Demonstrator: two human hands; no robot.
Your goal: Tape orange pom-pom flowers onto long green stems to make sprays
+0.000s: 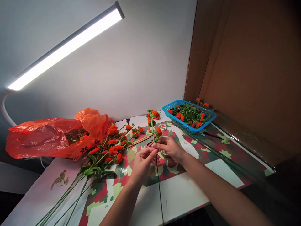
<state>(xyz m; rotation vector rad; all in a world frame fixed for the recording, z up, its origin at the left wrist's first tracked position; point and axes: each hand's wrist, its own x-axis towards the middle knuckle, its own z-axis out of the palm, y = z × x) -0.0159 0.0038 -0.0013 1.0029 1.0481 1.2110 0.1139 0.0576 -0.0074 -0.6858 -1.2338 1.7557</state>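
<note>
Both hands meet over the table on one upright artificial flower stem [153, 125] with orange pompom blossoms at its top. My left hand [143, 163] pinches the thin green stem from the left, fingers closed. My right hand [169, 147] grips the same stem just below the leaves, fingers curled. The wire stem [160, 191] runs down toward the table's front edge. A roll of green tape [164, 153] lies partly hidden under the right hand.
A bundle of finished orange flower stems [103, 153] lies to the left beside a red plastic bag [51, 136]. A blue basket [189, 116] of orange blossoms stands at the back right. Wooden sticks [138, 141], a white tape roll [162, 126], cardboard wall [246, 72] at right, lamp [66, 47] overhead.
</note>
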